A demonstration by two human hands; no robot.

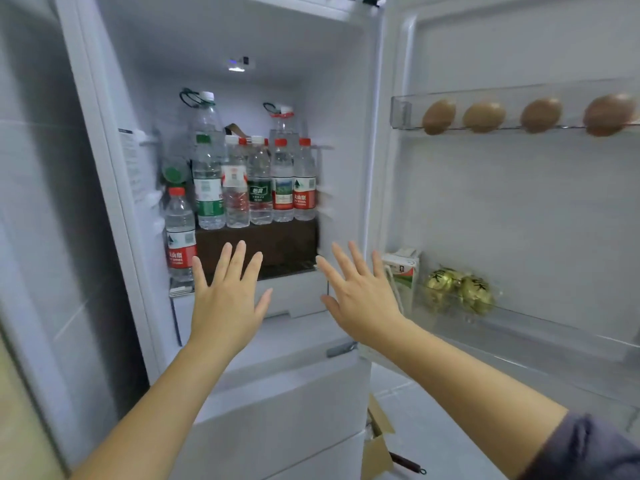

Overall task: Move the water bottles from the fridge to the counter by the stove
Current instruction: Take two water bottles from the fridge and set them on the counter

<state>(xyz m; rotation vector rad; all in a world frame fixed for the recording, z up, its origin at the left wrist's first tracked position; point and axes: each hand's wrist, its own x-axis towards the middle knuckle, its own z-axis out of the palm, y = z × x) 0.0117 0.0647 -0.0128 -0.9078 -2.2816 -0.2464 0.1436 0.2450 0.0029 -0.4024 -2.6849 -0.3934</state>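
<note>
Recorder: Grip status?
Observer: Left hand [227, 299] and right hand [360, 299] both released, fingers straight and spread, holding nothing, raised side by side before the open fridge [332, 109].
Recorder: Water bottles?
Observer: Row of water bottles [259, 188] upright on a dark box [277, 244], far inside; two taller ones behind. One red-label bottle [180, 237] stands lower, far left, by the left little finger; contact cannot be told.
Recorder: Door [519, 209]?
Observer: Right side. Eggs [484, 116] in upper rack; carton [403, 268] and green wrapped items [460, 289] on lower shelf.
</note>
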